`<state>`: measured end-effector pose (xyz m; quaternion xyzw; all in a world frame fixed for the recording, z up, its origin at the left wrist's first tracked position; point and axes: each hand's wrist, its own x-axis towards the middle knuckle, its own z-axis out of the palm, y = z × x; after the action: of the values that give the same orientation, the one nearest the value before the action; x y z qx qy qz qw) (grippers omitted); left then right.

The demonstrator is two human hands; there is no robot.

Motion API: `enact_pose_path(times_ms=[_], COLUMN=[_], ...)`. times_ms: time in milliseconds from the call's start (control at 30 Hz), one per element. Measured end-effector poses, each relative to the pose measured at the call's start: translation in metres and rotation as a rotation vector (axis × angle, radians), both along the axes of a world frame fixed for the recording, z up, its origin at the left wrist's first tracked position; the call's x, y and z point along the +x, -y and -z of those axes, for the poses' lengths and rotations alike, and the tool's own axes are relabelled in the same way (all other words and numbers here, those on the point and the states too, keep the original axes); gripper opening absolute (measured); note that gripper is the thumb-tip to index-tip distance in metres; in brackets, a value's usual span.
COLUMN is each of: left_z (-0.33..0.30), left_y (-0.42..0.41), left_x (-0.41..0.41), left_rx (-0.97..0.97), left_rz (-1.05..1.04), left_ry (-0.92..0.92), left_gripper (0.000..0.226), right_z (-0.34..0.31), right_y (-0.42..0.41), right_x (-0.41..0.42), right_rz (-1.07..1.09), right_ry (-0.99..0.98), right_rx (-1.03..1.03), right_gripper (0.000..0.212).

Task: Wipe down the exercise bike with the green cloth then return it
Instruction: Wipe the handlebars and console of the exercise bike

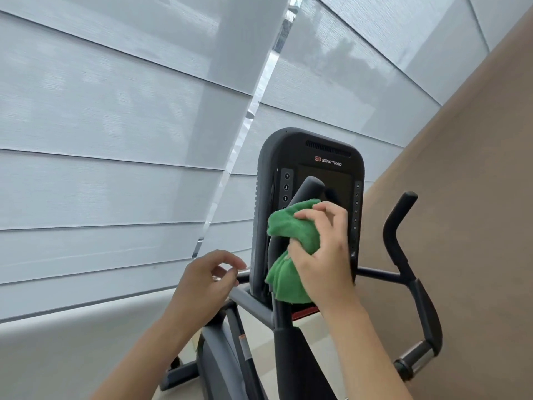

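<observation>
A: The green cloth (291, 235) and the right hand (323, 255) cover the lower part of the console (311, 157), so most of its screen and the lower left buttons cannot be seen.

B: The small numbers down the console's right edge are too tiny to read. The cloth also hides a stretch of the near handlebar (307, 186).

A: The exercise bike (230, 356) is cut off by the bottom edge; its seat and pedals lie out of view.

B: Both forearms run off the bottom edge too, and whether the left hand (207, 281) touches the frame cannot be told.
</observation>
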<state>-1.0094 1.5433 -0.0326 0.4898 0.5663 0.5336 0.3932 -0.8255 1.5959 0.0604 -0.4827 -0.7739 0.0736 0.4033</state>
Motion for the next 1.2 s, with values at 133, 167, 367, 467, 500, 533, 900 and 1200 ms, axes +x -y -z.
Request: enact_pose_path(times_ms=[133,167,367,467,500,533,900,1200], left_z=[-0.001,-0.001,0.000,-0.002,-0.003,-0.004,-0.017,-0.018], left_y=[0.001,0.002,-0.001,-0.001,-0.001,-0.001,-0.004,-0.002], left_x=[0.000,0.000,0.007,0.010,0.010,0.009,0.000,-0.003], left_rx=[0.000,0.000,-0.009,-0.002,0.000,0.000,0.008,0.009], left_rz=[-0.003,-0.005,0.034,0.062,0.067,0.070,0.020,-0.019], left_ry=[0.000,0.002,-0.002,0.003,0.002,0.000,-0.007,0.006], left_gripper=[0.029,0.029,0.029,0.028,0.027,0.027,0.027,0.027], right_z=[0.057,0.061,0.060,0.052,0.049,0.045,0.044,0.078], right_y=[0.013,0.019,0.068,0.086,0.088,0.089,0.028,0.082], right_x=[-0.002,0.002,0.029,0.049,0.054,0.059,0.003,0.001], right_rz=[0.030,0.012,-0.059,-0.094,-0.106,-0.117,0.039,-0.032], right_ry=[0.070,0.068,0.218,0.146,0.118,0.103,0.033,0.588], right_rx=[-0.059,-0.102,-0.286,-0.426,-0.454,-0.474,-0.115,-0.084], right_gripper=[0.036,0.036,0.031,0.028,0.030,0.032,0.049,0.019])
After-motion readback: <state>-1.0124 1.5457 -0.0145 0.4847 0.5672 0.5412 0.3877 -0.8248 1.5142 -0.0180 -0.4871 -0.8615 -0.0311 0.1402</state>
